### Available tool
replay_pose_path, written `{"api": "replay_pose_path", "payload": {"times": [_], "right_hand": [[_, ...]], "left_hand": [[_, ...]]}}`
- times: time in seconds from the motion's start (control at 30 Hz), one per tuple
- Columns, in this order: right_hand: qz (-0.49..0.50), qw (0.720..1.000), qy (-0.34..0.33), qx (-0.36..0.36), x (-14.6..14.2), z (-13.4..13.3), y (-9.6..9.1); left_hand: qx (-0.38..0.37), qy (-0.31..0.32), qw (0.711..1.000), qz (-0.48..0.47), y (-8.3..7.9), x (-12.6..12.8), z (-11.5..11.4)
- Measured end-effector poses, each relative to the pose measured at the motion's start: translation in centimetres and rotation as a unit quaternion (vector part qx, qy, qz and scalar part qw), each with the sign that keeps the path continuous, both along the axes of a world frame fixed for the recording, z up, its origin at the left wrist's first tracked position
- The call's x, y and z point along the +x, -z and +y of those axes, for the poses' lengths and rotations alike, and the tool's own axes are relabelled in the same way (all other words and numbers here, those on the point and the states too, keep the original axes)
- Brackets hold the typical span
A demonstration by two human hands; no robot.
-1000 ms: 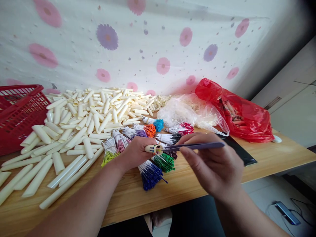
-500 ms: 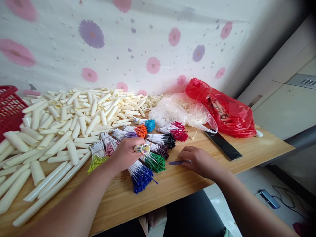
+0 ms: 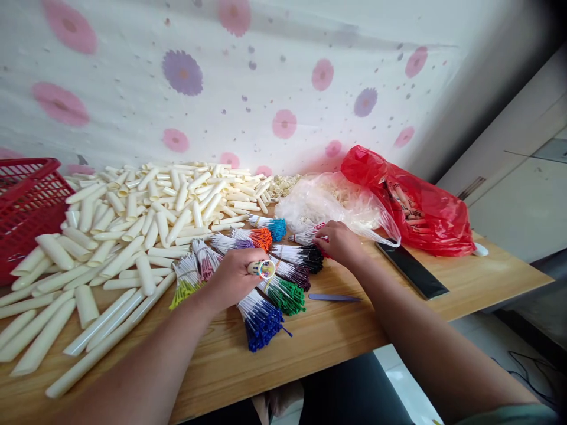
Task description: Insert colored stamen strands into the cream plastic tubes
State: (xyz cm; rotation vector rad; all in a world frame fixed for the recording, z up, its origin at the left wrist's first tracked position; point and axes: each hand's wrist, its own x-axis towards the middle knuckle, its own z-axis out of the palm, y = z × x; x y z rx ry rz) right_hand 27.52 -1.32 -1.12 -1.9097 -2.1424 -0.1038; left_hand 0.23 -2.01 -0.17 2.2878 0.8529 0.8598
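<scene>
My left hand [image 3: 234, 276] is closed around a short cream tube [image 3: 256, 268], its round open end facing me and small coloured tips showing inside. Beyond it to the right, my right hand [image 3: 342, 243] has its fingertips closed on a bundle of thin white sticks with red tips [image 3: 302, 238]; the fingers cover most of the tips. Near my hands lie similar bundles with black tips [image 3: 312, 260], green tips [image 3: 290, 298], dark blue tips [image 3: 264, 327], orange tips [image 3: 260, 238] and light blue tips [image 3: 277, 228]. A flat purple strip-like tool [image 3: 334, 297] lies on the table.
Many cream tubes [image 3: 146, 218] are heaped on the left, beside a red basket [image 3: 31, 206]. At the back right are a clear plastic bag [image 3: 332, 198], a red bag [image 3: 443, 218] with printed tubes inside, and a dark phone-like slab [image 3: 414, 270].
My right hand has let go of the purple tool, leaving it on the table, and has moved away from me to the red-tipped bundle. My left hand still holds the tube.
</scene>
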Motion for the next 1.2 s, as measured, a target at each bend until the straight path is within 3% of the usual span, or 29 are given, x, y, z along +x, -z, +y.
{"api": "replay_pose_path", "payload": {"times": [0.27, 0.47, 0.6, 0.67, 0.73, 0.8, 0.87, 0.93, 1.03, 1.2], "right_hand": [[0.085, 0.996, -0.026, 0.013, -0.5, 0.9, 1.1], [0.217, 0.973, 0.032, 0.066, 0.6, 1.5, 2.8], [0.264, 0.958, 0.043, 0.102, 0.1, 0.3, 0.9], [0.274, 0.957, 0.001, 0.096, -1.1, -0.9, -1.1], [0.272, 0.954, -0.119, 0.037, -2.8, -2.0, -3.2], [0.245, 0.941, -0.231, -0.007, -4.6, -2.6, -4.7], [0.228, 0.925, -0.302, -0.023, -6.3, -2.5, -5.4], [0.246, 0.912, -0.327, -0.027, -7.6, -2.0, -5.2], [0.339, 0.886, -0.314, -0.036, -8.6, -1.0, -3.9], [0.510, 0.795, -0.329, 0.002, -8.9, -0.4, -1.6]], "left_hand": [[0.000, 0.004, 1.000, -0.004, 0.0, 0.1, 0.0], [0.004, 0.000, 1.000, 0.008, 0.4, 0.0, 0.2], [0.003, -0.028, 1.000, -0.008, 0.3, -0.1, 0.3], [0.003, -0.065, 0.997, -0.048, -0.1, -0.1, 0.3], [-0.001, -0.096, 0.991, -0.095, -0.6, -0.2, 0.2], [-0.029, -0.083, 0.990, -0.111, -1.0, -0.3, 0.1], [-0.074, -0.048, 0.991, -0.099, -1.2, -0.3, 0.0], [-0.114, -0.039, 0.989, -0.087, -1.3, -0.3, 0.0], [-0.152, -0.070, 0.981, -0.098, -1.2, -0.4, 0.0], [-0.170, -0.087, 0.975, -0.115, -1.2, -0.5, 0.1]]}}
